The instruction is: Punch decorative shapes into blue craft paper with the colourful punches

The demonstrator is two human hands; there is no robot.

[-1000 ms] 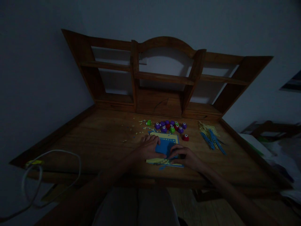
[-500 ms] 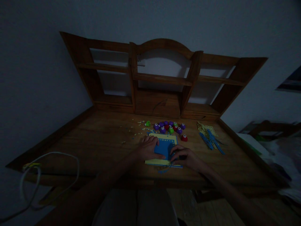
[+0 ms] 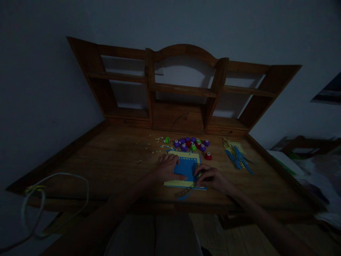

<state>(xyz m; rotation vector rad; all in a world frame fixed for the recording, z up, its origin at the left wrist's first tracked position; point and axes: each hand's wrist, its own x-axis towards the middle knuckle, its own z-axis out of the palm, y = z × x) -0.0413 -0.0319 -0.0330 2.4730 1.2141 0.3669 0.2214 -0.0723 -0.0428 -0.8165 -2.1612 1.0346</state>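
A blue sheet of paper point(image 3: 186, 166) with a row of punched holes along its top and right edges lies on a yellow sheet point(image 3: 176, 184). My left hand point(image 3: 168, 167) rests open on its left side, fingers spread and pressing it down. At its lower right, my right hand point(image 3: 209, 176) is closed in a pinch. From those fingers a thin strip of paper point(image 3: 185, 195), partly blue, trails down to the left over the sheet's lower edge. Dimness hides the exact grip. Behind the sheets sit several purple, green and red craft punches point(image 3: 193, 146).
A green punch point(image 3: 166, 140) lies tipped beside tiny paper bits point(image 3: 149, 144). One red punch point(image 3: 208, 156) sits nearer the right hand. Blue and yellow punched paper scraps point(image 3: 238, 156) are piled at right. A wooden shelf point(image 3: 178, 119) backs the desk; a white cable point(image 3: 70, 174) loops at left.
My right hand has shifted slightly to the right, away from the blue sheet. The paper strip has moved and shows more below the sheets. My left hand stays in place.
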